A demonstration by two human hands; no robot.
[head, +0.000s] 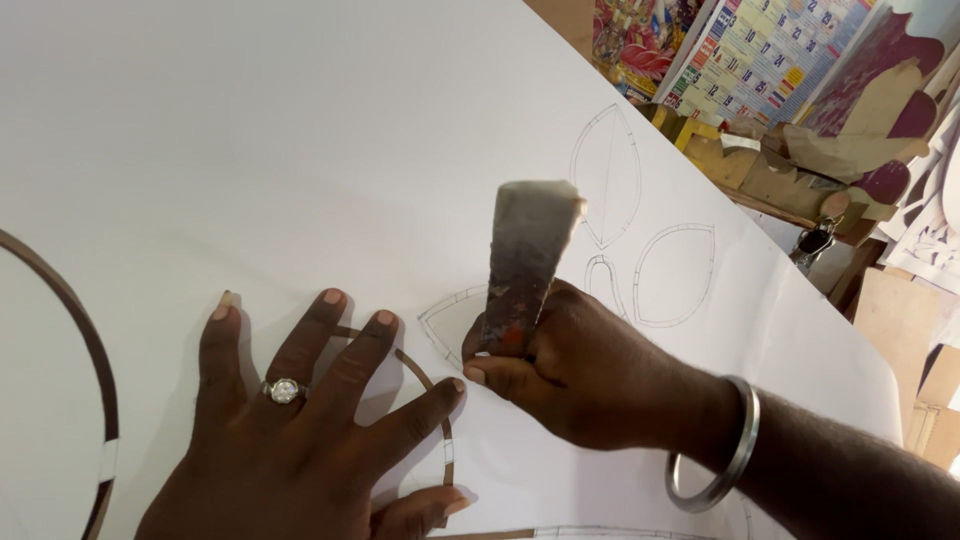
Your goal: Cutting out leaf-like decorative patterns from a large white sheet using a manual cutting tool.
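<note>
The right hand (pixel 560 375) is gripping a worn blade (pixel 525 265) upright while the left hand (pixel 300 420) is lying open, pressing the white sheet (pixel 300 150) beside that grip.

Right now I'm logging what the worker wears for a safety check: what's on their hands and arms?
Both are bare, without gloves or sleeves. The left hand wears a silver-coloured ring with a round pale stone on one finger. The right hand has a plain, smooth silver-coloured metal bangle hanging loosely around the wrist.
</note>
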